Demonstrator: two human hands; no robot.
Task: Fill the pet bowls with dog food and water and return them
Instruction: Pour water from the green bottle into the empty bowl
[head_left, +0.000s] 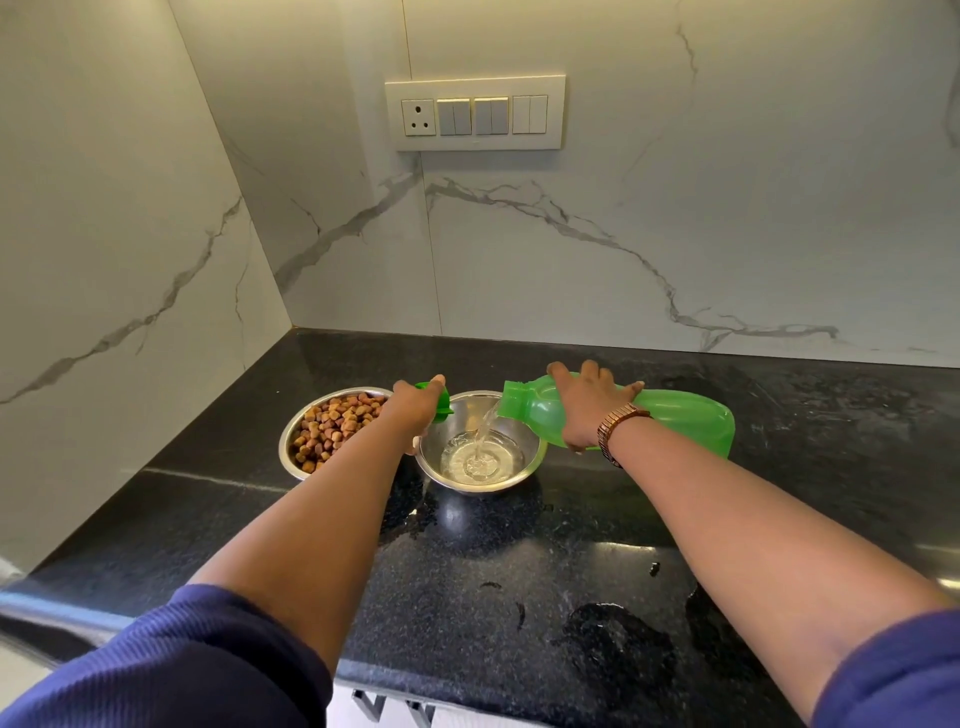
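Two bowls side by side on bench (519, 571) | kibble bowl (332, 431) full, water bowl (480, 452) filling | my right hand (597, 410) grasps tipped bottle (623, 415); left hand (415, 405) pinches cap (434, 402) | steel likely slick, sloshy; I'd lift by rim, level.

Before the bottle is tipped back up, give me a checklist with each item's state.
1. Stream lands inside the water bowl: ok, it falls from the bottle mouth into the middle.
2. Water level short of the rim: ok, only the bottom is covered.
3. Right hand grip on the bottle: ok, fingers wrap over its neck end.
4. Cap at hand for closing: ok, the left hand holds it by the bowl's rim.
5. Food bowl filled: ok, kibble shows inside.
6. Counter dry: not ok, wet patches lie near the front edge.
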